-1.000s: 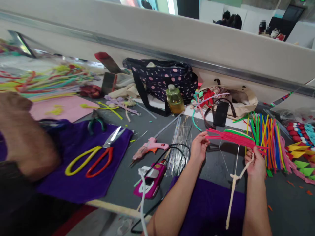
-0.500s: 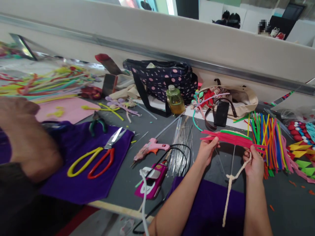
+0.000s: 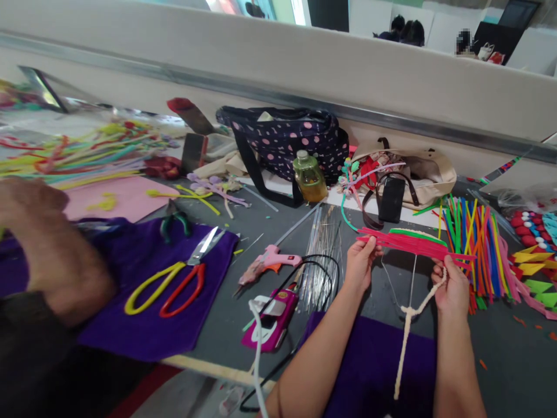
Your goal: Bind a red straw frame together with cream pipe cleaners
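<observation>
While the left hand [image 3: 363, 264] is pinching one end of the flat bundle of bright pink strips [image 3: 409, 242], the right hand [image 3: 450, 284] is gripping it near the other end, together with the fuzzy cream branched stem [image 3: 405, 342]. Multicoloured thin strips [image 3: 483, 249] are lying just beyond, and the navy patterned fabric bag [image 3: 287, 136] is standing along the dark grey counter's [image 3: 513, 371] back edge.

and here's the navy patterned bag [image 3: 285, 139], up by the table's [image 3: 500, 360] far edge, a bottle [image 3: 310, 179] of yellowish liquid right in front, a beige tote [image 3: 435, 174] further along! over to the purple cloth [image 3: 174, 339] by the near edge: green-handled pliers [image 3: 174, 223], then scissors [image 3: 194, 264], one handle yellow, the other red!
</observation>
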`<move>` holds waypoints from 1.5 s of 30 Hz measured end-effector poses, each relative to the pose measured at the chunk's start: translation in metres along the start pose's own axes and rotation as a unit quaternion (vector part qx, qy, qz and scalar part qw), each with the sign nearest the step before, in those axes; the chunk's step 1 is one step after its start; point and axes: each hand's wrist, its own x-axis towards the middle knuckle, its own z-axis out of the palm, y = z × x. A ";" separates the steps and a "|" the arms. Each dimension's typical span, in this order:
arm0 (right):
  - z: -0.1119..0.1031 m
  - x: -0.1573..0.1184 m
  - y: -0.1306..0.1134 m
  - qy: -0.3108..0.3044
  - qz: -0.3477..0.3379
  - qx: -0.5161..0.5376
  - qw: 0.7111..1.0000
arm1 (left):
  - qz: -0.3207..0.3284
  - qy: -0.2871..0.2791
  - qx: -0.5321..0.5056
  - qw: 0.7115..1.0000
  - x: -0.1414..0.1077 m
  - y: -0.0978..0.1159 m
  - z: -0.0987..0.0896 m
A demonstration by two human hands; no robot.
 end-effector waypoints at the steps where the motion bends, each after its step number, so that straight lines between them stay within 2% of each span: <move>1: 0.000 0.000 0.000 0.001 0.001 0.001 1.000 | -0.002 0.007 -0.007 1.000 0.001 0.000 -0.001; 4: 0.000 0.000 -0.001 0.003 0.005 0.009 1.000 | -0.011 0.031 -0.019 0.999 0.002 0.000 -0.002; 7: 0.001 -0.001 -0.001 0.003 0.004 0.012 1.000 | 0.003 0.040 0.012 0.999 0.004 0.003 -0.004; 12: 0.001 -0.002 -0.002 0.013 -0.005 -0.007 1.000 | 0.067 0.027 0.109 0.991 0.008 0.014 -0.007; 18: -0.001 0.000 -0.001 0.004 0.015 -0.007 1.000 | 0.060 0.007 0.101 0.993 0.010 0.023 -0.013; 24: -0.004 0.004 0.000 -0.022 0.004 -0.001 1.000 | 0.061 0.037 0.014 0.997 0.006 0.014 -0.009; 28: -0.004 0.005 0.001 -0.023 -0.004 -0.003 1.000 | 0.031 0.001 -0.042 0.999 -0.003 0.002 0.001; 33: -0.003 0.003 0.002 -0.006 0.010 0.027 1.000 | 0.066 -0.037 -0.008 0.997 -0.012 -0.005 0.008; 37: -0.002 0.002 0.001 -0.001 0.006 0.033 0.999 | 0.074 -0.058 -0.032 0.995 -0.013 -0.005 0.009; 45: 0.003 -0.003 0.003 -0.021 0.021 0.022 0.999 | 0.043 -0.033 0.062 0.997 -0.012 -0.014 0.012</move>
